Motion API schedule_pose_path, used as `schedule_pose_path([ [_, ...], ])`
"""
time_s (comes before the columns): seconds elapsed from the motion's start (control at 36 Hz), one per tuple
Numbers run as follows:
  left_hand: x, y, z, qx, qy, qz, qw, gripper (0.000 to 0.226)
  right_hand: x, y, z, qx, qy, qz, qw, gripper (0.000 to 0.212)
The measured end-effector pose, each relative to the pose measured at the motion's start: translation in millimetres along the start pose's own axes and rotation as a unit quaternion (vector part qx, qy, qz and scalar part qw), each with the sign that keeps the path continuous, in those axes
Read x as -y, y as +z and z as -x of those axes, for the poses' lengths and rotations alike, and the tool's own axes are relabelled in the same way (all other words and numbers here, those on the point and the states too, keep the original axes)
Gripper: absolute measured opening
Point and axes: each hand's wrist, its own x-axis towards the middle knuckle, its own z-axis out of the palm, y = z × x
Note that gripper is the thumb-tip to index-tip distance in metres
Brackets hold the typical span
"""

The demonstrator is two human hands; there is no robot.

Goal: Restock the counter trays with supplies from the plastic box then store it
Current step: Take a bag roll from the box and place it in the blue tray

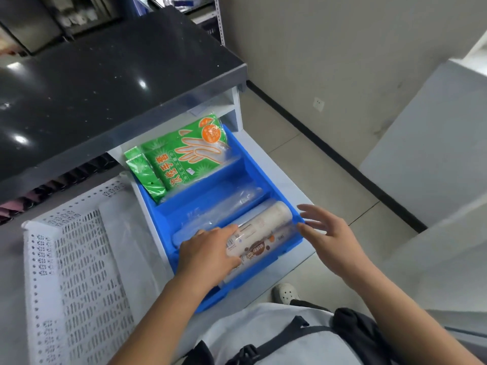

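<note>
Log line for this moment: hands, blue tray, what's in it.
left hand: resting on wrapped roll | right hand: open by blue tray rim | far compartment: green glove packs | white basket: left of tray

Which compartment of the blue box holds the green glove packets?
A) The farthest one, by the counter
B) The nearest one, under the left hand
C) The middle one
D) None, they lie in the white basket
A: the green glove packets stand in the far compartment of the blue box, next to the dark counter, while the left hand rests on a roll in the nearest compartment.
</note>
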Motion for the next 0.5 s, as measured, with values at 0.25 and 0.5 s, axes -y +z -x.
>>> schedule_pose_path([
  [0.25,-6,6,-2,0.002,-0.034,0.037,0.999,0.067,2,-21,-19,0.077,-0.002,0.021,0.997,0.035],
  [0.5,-9,14,-1,0.012,-0.074,0.097,0.992,0.071,12,-36,-40,0.148,-0.092,0.155,0.972,0.040],
])
